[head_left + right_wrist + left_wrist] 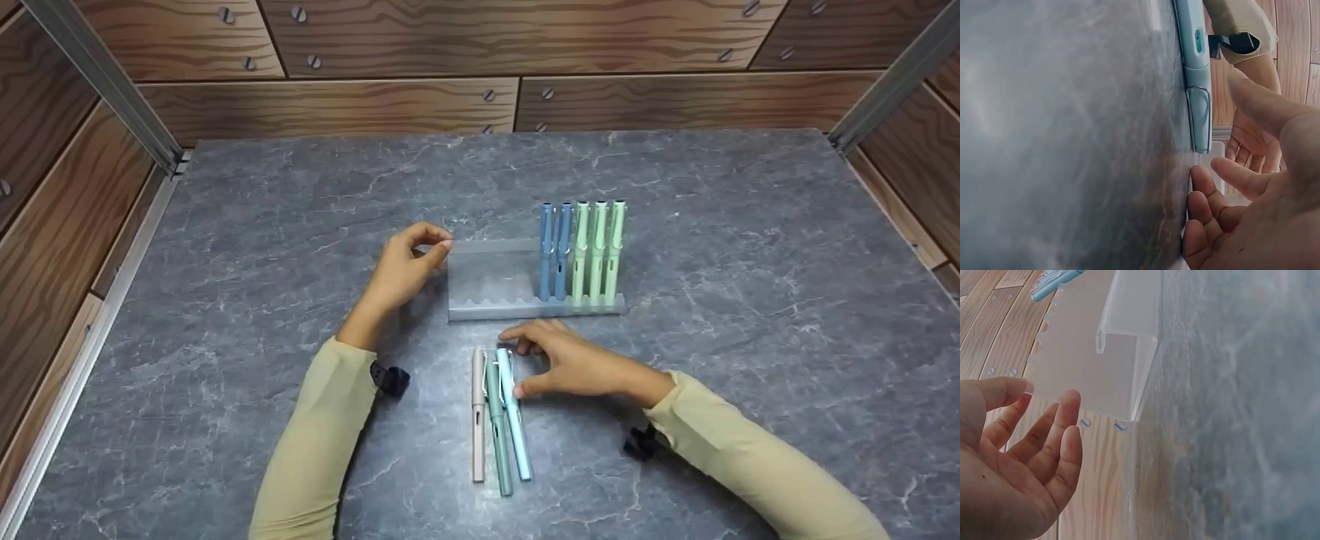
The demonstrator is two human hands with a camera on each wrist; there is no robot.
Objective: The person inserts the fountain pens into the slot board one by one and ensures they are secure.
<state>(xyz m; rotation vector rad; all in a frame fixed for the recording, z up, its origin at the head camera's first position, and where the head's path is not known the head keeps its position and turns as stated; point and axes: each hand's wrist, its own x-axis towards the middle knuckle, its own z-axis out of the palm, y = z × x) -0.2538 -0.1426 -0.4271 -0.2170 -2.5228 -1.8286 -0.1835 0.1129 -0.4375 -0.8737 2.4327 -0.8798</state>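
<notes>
My left hand point(401, 266) pinches the upper left corner of a clear acrylic pen stand point(495, 274) between thumb and forefinger; the other fingers curve loosely below that edge in the left wrist view. Two blue pens point(546, 259) and several light green pens point(598, 259) stand side by side in the stand's right half. Before the stand, a pinkish-beige pen point(478, 442), a dark green pen point(500, 450) and a light blue pen point(517, 439) lie on the table. Over the light blue pen's capped end, my right hand point(574, 364) reaches with thumb and forefinger spread, thumb tip right at its side.
Notches point(495, 301) run along the stand's front ledge, left of the blue pens. The grey marbled tabletop point(750, 300) extends around everything. Wood-patterned panels point(375, 37) and metal posts point(105, 75) border it. A black strap mount point(391, 379) sits at the left wrist.
</notes>
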